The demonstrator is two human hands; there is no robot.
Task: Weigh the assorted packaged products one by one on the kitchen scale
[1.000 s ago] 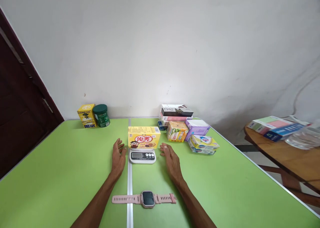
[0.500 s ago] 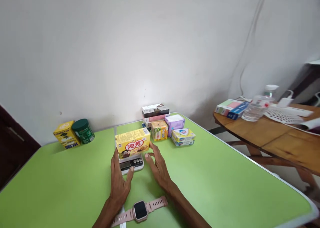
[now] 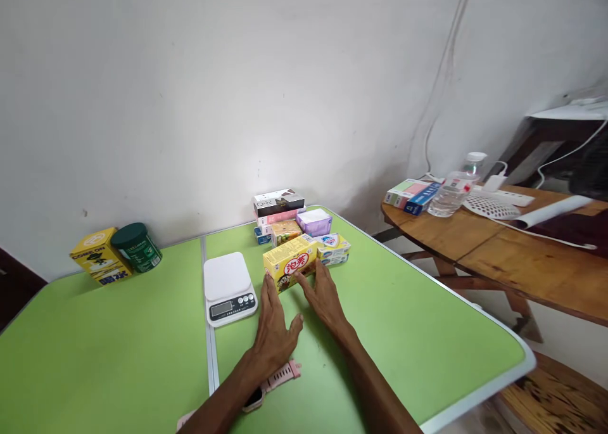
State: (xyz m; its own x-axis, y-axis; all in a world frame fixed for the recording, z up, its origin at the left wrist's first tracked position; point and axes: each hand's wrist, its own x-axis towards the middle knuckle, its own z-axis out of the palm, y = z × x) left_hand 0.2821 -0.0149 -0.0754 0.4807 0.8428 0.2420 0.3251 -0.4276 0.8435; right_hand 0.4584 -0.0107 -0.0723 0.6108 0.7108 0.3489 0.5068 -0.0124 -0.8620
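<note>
A yellow snack box [image 3: 293, 261] with red characters in a white oval is held between my two hands, beside the other boxes right of the scale. My left hand [image 3: 275, 332] presses its fingers to the box's left end, thumb out to the side. At the right end, my right hand [image 3: 327, 298] has its fingers on the box, one lying across the front. The white kitchen scale [image 3: 227, 277] has a bare platform, and its display shows no readable number. A pink-strapped smartwatch [image 3: 282, 376] lies partly hidden under my left forearm.
Behind the snack box are an orange-topped box [image 3: 285, 230], a purple tissue pack [image 3: 314, 222], yellow-white soap packs [image 3: 333, 247] and stacked cartons [image 3: 278, 203]. A yellow box [image 3: 101, 256] and green canister [image 3: 137, 247] stand far left. A wooden table [image 3: 456, 244] holds a bottle [image 3: 451, 193].
Both hands have carried the yellow snack box off the scale to the right, next to the other boxes. The scale's platform is now uncovered. The camera view has shifted right.
</note>
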